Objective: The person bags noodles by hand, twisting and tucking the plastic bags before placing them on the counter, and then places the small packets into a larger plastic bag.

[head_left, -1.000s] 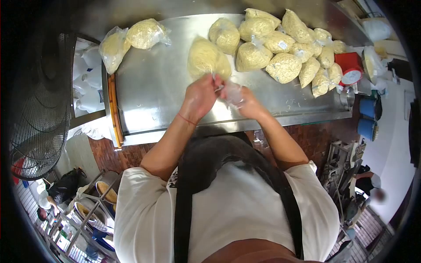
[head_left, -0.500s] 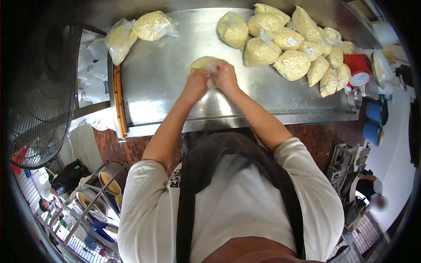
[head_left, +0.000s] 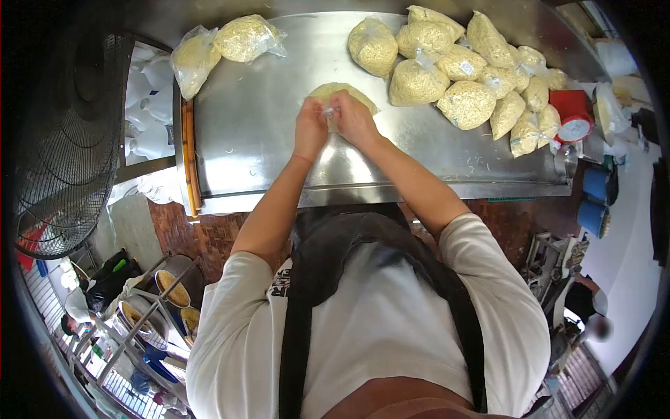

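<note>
A clear plastic bag (head_left: 357,96) filled with pale yellow shreds lies on the steel table, partly hidden behind my hands. My left hand (head_left: 312,127) pinches the gathered neck of this bag from the left side. From the right, my right hand (head_left: 352,119) has its fingers closed on the same twisted plastic. The two hands are close together, with a bit of whitish plastic showing between the fingertips. What exactly the fingers do with the neck is too small to make out.
Several filled bags (head_left: 417,82) are heaped at the back right, beside a red scale (head_left: 574,115). Two more filled bags (head_left: 248,39) lie at the back left. The steel table (head_left: 244,133) has bamboo poles (head_left: 190,160) at its left edge. A fan (head_left: 63,167) stands at left; people are in the background.
Both hands have shifted slightly and drawn level at the bag's neck, and more of the bag shows behind them. The other bags stay where they were.
</note>
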`<state>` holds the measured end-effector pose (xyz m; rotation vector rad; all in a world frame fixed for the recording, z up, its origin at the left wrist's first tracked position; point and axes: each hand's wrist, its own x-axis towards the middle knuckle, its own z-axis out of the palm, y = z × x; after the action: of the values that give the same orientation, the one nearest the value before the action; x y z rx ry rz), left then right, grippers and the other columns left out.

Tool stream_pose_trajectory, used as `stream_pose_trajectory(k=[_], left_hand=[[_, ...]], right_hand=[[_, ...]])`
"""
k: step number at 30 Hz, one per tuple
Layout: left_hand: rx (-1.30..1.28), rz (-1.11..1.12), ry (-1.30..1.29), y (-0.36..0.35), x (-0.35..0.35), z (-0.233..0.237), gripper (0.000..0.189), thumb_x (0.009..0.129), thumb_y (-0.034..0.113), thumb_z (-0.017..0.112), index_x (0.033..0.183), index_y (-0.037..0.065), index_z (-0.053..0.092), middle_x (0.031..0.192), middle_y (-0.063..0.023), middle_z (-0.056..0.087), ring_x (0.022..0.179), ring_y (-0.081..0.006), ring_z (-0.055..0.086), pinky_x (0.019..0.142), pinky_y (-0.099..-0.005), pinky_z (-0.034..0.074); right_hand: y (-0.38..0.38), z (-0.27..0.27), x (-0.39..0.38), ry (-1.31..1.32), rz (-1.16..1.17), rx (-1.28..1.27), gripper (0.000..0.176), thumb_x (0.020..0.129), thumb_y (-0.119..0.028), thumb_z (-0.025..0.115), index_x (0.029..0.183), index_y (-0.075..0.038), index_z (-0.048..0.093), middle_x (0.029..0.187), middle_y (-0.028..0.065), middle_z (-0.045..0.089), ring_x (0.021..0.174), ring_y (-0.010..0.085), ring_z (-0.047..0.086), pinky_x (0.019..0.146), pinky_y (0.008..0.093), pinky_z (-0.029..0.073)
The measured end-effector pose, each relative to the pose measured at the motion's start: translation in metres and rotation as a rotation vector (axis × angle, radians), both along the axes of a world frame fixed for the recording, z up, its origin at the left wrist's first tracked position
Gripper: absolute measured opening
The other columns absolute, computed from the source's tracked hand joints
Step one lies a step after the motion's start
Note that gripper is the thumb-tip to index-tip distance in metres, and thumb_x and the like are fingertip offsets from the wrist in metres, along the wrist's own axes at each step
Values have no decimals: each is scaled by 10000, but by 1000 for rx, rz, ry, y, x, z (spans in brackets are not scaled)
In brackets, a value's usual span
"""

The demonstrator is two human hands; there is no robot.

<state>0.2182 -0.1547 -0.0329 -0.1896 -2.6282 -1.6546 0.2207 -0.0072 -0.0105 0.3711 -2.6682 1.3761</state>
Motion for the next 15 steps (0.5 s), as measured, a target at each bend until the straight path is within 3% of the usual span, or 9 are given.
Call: stream_pose_trajectory(k=[2, 5, 7, 8, 10, 13, 15], left_hand=[[120, 59, -44, 1, -2, 0, 284, 857, -40, 542, 1126, 48, 514, 953, -175, 651, 838, -361, 652, 752, -389, 526], [133, -60, -102, 2, -1, 0, 396, 865, -88, 570, 1211, 52, 441, 889, -98, 603, 812, -189, 617, 738, -302, 508], [86, -33, -97, 7, -2, 7, 334, 875, -69, 582, 1175, 42, 489, 885, -96, 615, 814, -184, 625, 738, -303, 513], [69, -19, -88, 13, -5, 11, 304, 880, -60, 589, 1158, 37, 513, 883, -94, 621, 814, -182, 628, 739, -304, 515], [115, -75, -78, 9, -14, 10, 216, 878, -12, 598, 1087, 34, 570, 906, -136, 654, 808, -273, 652, 740, -346, 526], [66, -120, -18, 8, -12, 9, 120, 874, 28, 610, 992, 31, 633, 911, -161, 652, 819, -334, 638, 763, -386, 519], [-26, -196, 121, 10, -5, 7, 123, 868, 16, 611, 987, 26, 642, 899, -154, 636, 825, -339, 621, 774, -396, 508]], right_hand=[[2, 9, -8, -218, 19, -65, 309, 792, 37, 622, 1084, -2, 527, 978, 185, 646, 890, 356, 643, 795, 406, 524], [12, 17, -19, -561, 123, -173, 299, 769, 29, 636, 1047, -11, 534, 957, 182, 641, 881, 350, 641, 785, 393, 522], [25, 2, -28, -702, 275, -282, 310, 760, 20, 654, 1046, -20, 542, 960, 181, 638, 883, 349, 637, 782, 377, 520], [24, -3, -23, -512, 260, -221, 307, 758, 23, 657, 1042, -23, 551, 941, 176, 630, 878, 350, 629, 789, 379, 514], [16, -1, -9, -125, 226, -85, 301, 754, 28, 662, 1035, -29, 570, 905, 166, 612, 868, 353, 612, 802, 382, 502], [16, 9, 4, 213, -15, 19, 217, 768, 34, 643, 965, -47, 599, 848, 149, 572, 857, 358, 586, 823, 402, 481], [24, 11, 9, 201, -53, 30, 82, 811, 2, 633, 872, -45, 605, 779, 128, 540, 821, 342, 573, 803, 404, 477]])
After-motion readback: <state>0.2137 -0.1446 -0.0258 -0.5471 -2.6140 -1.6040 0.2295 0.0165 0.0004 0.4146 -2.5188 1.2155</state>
